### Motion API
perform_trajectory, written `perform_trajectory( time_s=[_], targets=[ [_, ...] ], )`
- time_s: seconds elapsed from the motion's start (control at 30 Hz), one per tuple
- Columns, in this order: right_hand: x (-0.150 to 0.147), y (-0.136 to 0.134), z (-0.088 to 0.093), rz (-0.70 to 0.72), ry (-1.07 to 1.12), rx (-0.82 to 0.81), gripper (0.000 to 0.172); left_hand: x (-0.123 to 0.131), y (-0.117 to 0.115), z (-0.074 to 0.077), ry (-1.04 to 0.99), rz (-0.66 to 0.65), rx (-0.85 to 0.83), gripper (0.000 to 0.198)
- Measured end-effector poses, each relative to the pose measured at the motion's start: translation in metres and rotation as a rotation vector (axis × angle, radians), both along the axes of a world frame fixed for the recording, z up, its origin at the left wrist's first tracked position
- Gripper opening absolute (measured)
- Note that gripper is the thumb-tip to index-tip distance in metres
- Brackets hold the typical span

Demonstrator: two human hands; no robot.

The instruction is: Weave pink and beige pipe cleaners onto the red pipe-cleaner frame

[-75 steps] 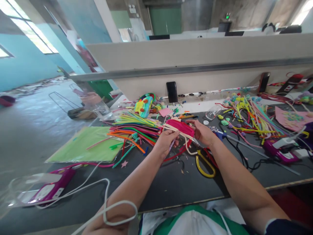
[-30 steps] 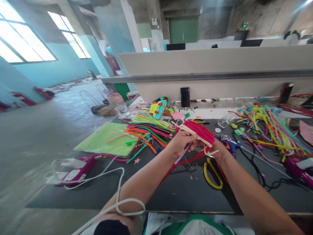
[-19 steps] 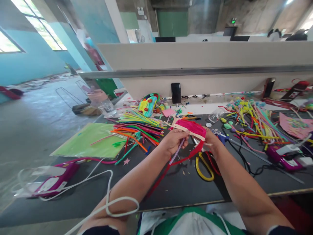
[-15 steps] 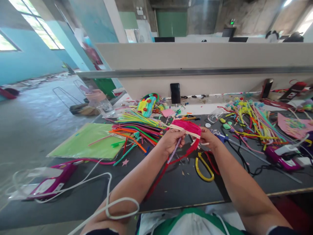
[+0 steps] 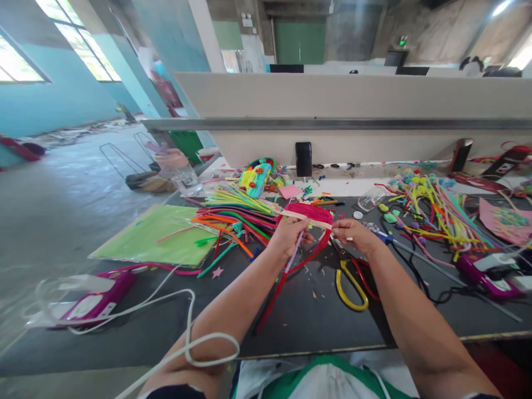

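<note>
Above the dark table, my left hand [image 5: 291,235] is closed around the lower edge of a flat magenta pipe-cleaner piece [image 5: 310,211] with a cream strip [image 5: 307,218] along its near side. A lilac pipe cleaner [image 5: 294,252] and a red pipe cleaner [image 5: 272,303] hang below that hand. My right hand [image 5: 355,234] pinches at the right end of the cream strip; its fingertips partly hide the spot. Scissors with yellow and red handles [image 5: 353,291] lie just under my right hand.
Bundled pipe cleaners [image 5: 236,213] and a green sheet in plastic [image 5: 153,235] lie to the left. A glue gun [image 5: 380,234], more pipe cleaners [image 5: 440,210] and a purple power strip [image 5: 490,274] are on the right. A phone [image 5: 303,159] leans against the partition. A white cable [image 5: 189,321] loops over my left forearm.
My right hand has shifted from the piece's edge to the end of the cream strip, with its fingers more in sight. The view has turned slightly left.
</note>
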State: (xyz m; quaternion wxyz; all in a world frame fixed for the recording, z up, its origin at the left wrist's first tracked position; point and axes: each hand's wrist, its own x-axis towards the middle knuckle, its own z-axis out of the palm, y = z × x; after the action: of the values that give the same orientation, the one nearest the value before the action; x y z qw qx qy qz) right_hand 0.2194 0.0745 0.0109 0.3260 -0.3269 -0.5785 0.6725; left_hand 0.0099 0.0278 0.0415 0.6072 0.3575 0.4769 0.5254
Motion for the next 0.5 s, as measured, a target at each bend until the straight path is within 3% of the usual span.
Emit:
perform_trajectory(
  time_s=[0.2, 0.33, 0.5],
  targets=[
    [0.000, -0.001, 0.005, 0.008, -0.051, -0.037, 0.035, 0.004, 0.002, -0.010, 0.030, -0.006, -0.018, 0.028],
    [-0.004, -0.001, 0.008, -0.067, -0.096, -0.027, 0.034, 0.010, 0.007, -0.013, 0.051, 0.016, 0.004, 0.028],
    [-0.002, -0.001, 0.013, -0.147, -0.061, 0.029, 0.034, 0.010, 0.016, -0.012, 0.087, -0.081, 0.077, 0.028]
  ],
)
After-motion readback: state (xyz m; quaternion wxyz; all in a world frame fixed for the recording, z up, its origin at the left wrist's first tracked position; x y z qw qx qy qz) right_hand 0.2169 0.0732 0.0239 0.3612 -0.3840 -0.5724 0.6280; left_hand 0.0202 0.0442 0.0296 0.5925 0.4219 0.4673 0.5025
